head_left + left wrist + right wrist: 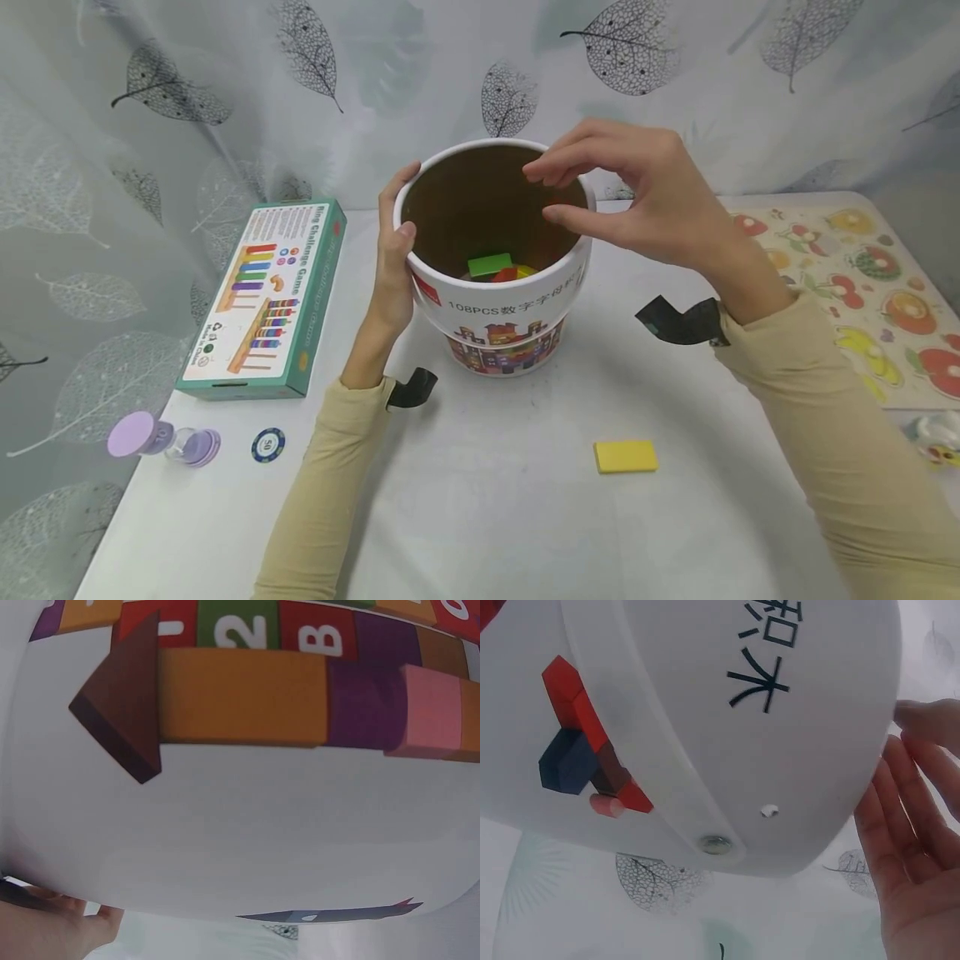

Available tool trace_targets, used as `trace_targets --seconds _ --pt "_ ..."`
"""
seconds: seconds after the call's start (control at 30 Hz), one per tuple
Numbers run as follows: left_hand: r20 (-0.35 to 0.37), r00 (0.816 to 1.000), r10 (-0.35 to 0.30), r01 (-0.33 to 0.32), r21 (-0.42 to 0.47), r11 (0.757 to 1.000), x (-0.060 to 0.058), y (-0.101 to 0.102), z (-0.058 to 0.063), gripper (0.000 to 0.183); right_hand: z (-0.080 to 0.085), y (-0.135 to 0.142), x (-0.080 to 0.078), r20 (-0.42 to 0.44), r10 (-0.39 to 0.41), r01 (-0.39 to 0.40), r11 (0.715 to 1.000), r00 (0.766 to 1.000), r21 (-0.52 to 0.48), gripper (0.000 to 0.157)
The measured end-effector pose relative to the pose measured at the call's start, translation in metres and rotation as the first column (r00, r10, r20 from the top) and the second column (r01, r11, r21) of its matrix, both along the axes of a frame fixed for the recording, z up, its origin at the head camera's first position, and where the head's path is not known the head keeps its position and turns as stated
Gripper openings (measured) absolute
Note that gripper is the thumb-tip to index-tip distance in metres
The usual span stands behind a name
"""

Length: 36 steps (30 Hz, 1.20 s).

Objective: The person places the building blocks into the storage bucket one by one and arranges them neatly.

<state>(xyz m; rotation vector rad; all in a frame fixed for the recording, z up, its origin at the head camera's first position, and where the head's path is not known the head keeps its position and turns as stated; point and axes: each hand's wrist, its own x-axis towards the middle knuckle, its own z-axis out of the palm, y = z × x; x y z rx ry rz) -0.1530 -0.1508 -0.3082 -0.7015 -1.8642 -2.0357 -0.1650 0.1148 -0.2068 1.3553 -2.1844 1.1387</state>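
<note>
A white bucket (510,300) printed with coloured blocks and Chinese characters stands upright on the table. Inside, low down, lie a green block (490,265), a red block (506,274) and a yellow piece, partly hidden by the near rim. My left hand (392,258) grips the bucket's left side, thumb at the rim. Over the right rim hovers my right hand (637,187), thumb and fingers spread apart with nothing visible between them. In the right wrist view, the fingers (907,817) of that hand appear beside the bucket. A yellow block (626,457) lies on the table in front.
To the left lie a green-edged Ring Challenge Game box (262,300), a purple-ended sand timer (165,440) and a poker chip (267,445). A fruit-picture board (847,283) is at the right, with a small clear-wrapped item (937,437) near it. A leaf-patterned curtain (450,75) hangs behind.
</note>
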Motion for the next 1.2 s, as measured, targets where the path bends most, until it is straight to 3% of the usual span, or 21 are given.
trace_targets --seconds 0.23,0.33,0.43,0.53,0.6,0.77,0.87,0.97,1.1,1.2 --pt "-0.004 1.0 0.0 0.0 0.004 1.0 -0.001 0.0 0.0 0.081 0.005 0.012 0.014 -0.015 -0.019 0.019 1.0 1.0 0.018 0.04" --pt "-0.008 1.0 -0.003 0.003 0.004 1.0 -0.003 0.0 0.0 0.082 -0.001 0.022 0.026 -0.001 0.012 -0.011 0.999 1.0 0.037 0.046" --pt "-0.011 1.0 -0.001 0.001 0.006 1.0 -0.003 0.0 0.001 0.083 -0.015 0.033 0.04 0.054 0.127 -0.128 0.992 0.99 0.019 0.045" --pt "-0.01 1.0 0.005 -0.005 0.006 1.0 -0.002 0.0 0.001 0.084 -0.039 0.044 0.056 0.135 0.257 -0.261 0.965 0.957 0.013 0.046" --pt "-0.008 1.0 0.006 -0.006 0.006 1.0 -0.002 0.0 0.0 0.084 -0.06 0.053 0.068 0.222 0.278 -0.299 0.952 0.934 0.064 0.047" --pt "-0.008 1.0 0.005 -0.005 0.01 1.0 -0.001 0.001 0.0 0.084 -0.12 0.078 0.096 0.426 0.133 -0.264 0.927 0.895 0.265 0.042" --pt "-0.008 1.0 0.009 -0.009 0.011 1.0 -0.002 0.002 0.001 0.083 -0.146 0.089 0.106 0.452 0.08 -0.244 0.916 0.888 0.317 0.04" --pt "-0.012 1.0 0.012 -0.011 0.016 1.0 -0.002 0.002 0.001 0.083 -0.161 0.096 0.112 0.432 0.067 -0.226 0.917 0.9 0.328 0.043" --pt "-0.015 1.0 0.01 -0.009 0.028 1.0 -0.002 0.002 0.001 0.081 -0.17 0.097 0.116 0.403 0.076 -0.216 0.924 0.912 0.316 0.045" --pt "-0.013 1.0 0.0 0.0 0.025 1.0 -0.001 0.002 0.001 0.081 -0.17 0.096 0.117 0.422 0.066 -0.218 0.921 0.904 0.324 0.043"
